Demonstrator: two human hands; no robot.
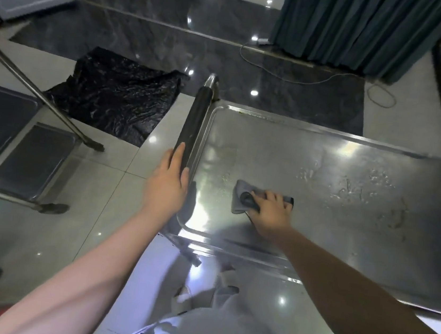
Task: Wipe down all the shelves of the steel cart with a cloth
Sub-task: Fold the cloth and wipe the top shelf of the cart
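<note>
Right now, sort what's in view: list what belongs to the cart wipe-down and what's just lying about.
In the job:
- steel cart top shelf
- grey cloth, pressed by right hand
- cart handle, held by left hand

Lying about:
- black plastic sheet
- white cable
- second cart
- green curtain

cloth (pixel 240 198) on cart shelf (pixel 353 161), handle (pixel 194 124) left

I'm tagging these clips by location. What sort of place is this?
Probably a commercial kitchen or service area: a steel cart being wiped, a second steel trolley beside it, glossy tiled floor.
</note>
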